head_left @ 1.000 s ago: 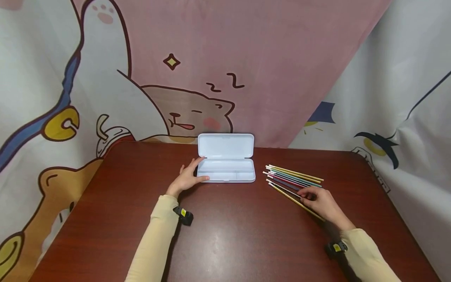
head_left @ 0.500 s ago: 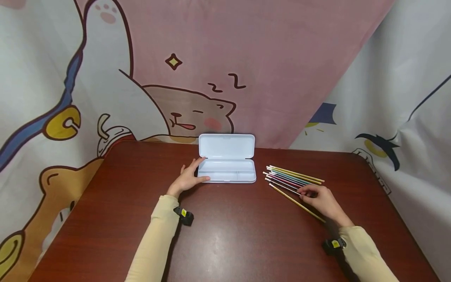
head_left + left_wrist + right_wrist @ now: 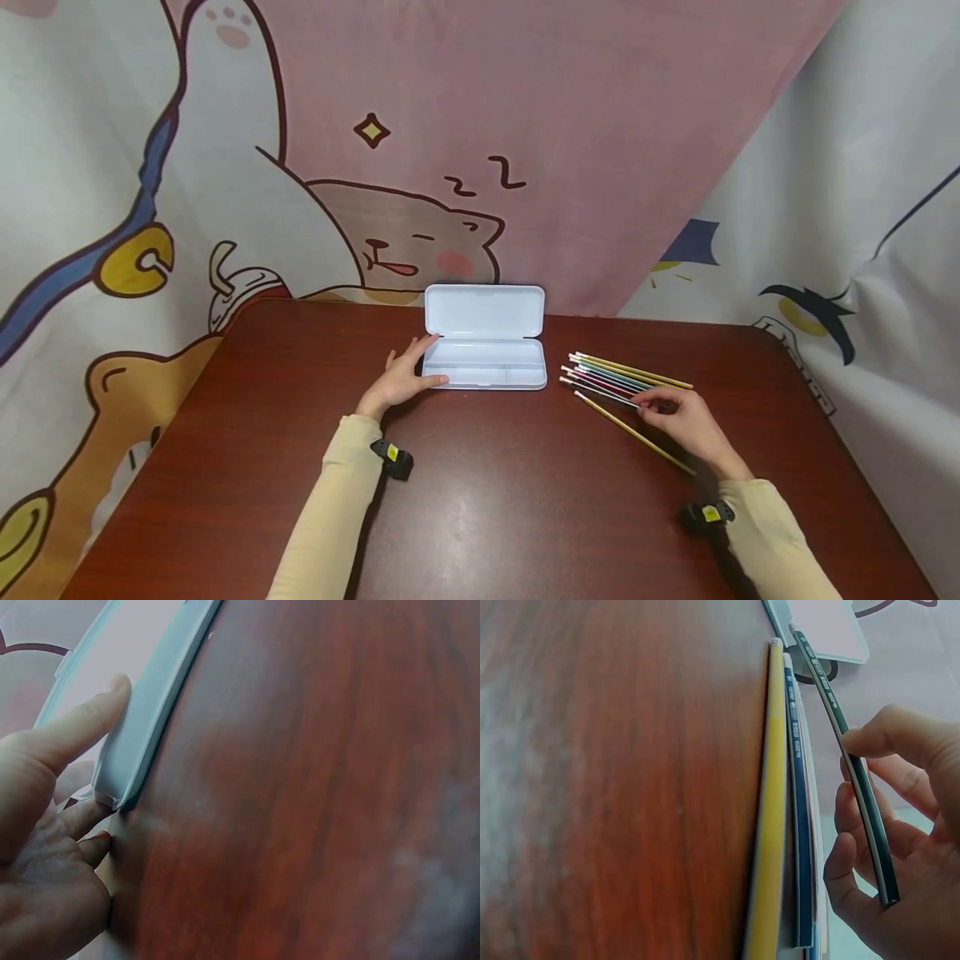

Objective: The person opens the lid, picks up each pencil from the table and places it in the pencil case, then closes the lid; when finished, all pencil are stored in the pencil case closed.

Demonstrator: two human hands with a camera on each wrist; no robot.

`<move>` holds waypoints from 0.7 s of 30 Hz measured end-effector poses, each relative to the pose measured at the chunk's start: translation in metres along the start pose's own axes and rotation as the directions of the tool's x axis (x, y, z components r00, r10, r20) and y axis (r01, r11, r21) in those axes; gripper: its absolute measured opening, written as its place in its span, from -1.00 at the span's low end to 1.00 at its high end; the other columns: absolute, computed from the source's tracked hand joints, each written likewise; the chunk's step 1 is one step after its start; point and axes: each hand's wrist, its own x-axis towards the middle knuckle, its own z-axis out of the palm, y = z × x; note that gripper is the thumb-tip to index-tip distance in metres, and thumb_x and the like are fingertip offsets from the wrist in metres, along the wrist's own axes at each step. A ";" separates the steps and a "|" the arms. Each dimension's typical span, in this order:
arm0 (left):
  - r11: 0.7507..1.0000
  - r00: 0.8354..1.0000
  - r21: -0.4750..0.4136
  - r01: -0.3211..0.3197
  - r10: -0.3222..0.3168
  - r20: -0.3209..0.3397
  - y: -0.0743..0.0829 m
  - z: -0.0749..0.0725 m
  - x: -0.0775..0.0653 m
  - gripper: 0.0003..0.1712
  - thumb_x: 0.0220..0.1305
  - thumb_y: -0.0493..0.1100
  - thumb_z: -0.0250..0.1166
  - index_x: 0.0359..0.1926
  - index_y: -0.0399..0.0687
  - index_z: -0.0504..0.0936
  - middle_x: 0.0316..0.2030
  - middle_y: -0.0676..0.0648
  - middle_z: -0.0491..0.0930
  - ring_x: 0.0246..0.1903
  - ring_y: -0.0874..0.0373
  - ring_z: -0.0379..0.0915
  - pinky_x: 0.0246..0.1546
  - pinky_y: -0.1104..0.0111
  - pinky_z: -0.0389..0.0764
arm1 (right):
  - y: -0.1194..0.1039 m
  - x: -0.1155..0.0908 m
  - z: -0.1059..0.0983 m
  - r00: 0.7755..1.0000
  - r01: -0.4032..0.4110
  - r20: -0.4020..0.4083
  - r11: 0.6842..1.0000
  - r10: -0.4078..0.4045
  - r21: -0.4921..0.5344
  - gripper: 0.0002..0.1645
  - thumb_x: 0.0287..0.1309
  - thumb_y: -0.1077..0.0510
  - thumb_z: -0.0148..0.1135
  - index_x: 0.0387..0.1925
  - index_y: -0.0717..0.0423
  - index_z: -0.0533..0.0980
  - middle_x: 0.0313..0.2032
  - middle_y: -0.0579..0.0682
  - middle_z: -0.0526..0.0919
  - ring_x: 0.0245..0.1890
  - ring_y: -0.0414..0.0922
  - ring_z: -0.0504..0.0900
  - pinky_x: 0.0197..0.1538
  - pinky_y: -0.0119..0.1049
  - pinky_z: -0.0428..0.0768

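Observation:
A white pencil case (image 3: 486, 377) lies with its lid (image 3: 484, 311) raised at the back of the table. My left hand (image 3: 395, 387) holds the case's left end, the thumb at the front rim and the index finger near the hinge. In the left wrist view, other fingers lie around the case's corner. My right hand (image 3: 681, 417) pinches a dark green pencil (image 3: 832, 705) between thumb and fingers, tilted above the others. Below it are a yellow pencil (image 3: 772, 787) and a dark blue pencil (image 3: 799, 765). More pencils (image 3: 630, 370) lie in a loose bundle, partly hidden by the right hand.
The dark brown table (image 3: 480, 483) reaches back to a cartoon-printed cloth (image 3: 600, 150). One yellow pencil (image 3: 633, 433) lies apart, in front of the bundle. The case has a long rear compartment and smaller front ones. A small black camera sits on each wrist.
The dark green pencil in my right hand has shifted slightly left and away from the lone yellow pencil. My left hand stays on the case.

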 end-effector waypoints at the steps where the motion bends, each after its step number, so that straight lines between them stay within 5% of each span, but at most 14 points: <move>1: 1.000 1.000 0.000 -0.001 0.001 0.001 0.000 0.000 0.000 -0.05 0.21 0.00 0.37 0.48 -0.14 0.09 0.44 -0.22 0.07 0.45 -0.14 -0.27 0.31 -0.17 -0.42 | -0.001 0.000 0.000 1.000 -0.001 -0.003 1.000 0.001 0.003 -0.83 0.06 0.40 0.35 -0.25 0.23 0.66 -0.43 -0.03 0.60 -0.48 -0.24 0.48 -0.48 -0.45 0.45; 21: 0.999 1.000 -0.045 -0.021 0.021 0.009 -0.001 0.000 -0.002 -0.04 0.14 -0.05 0.43 0.47 -0.12 0.14 0.43 -0.18 0.10 0.45 -0.15 -0.29 0.32 -0.12 -0.48 | -0.024 0.030 0.028 1.000 0.015 0.018 0.997 -0.016 0.078 -0.82 0.11 0.37 0.32 -0.20 0.22 0.68 -0.25 0.08 0.68 -0.39 -0.18 0.53 -0.38 -0.44 0.48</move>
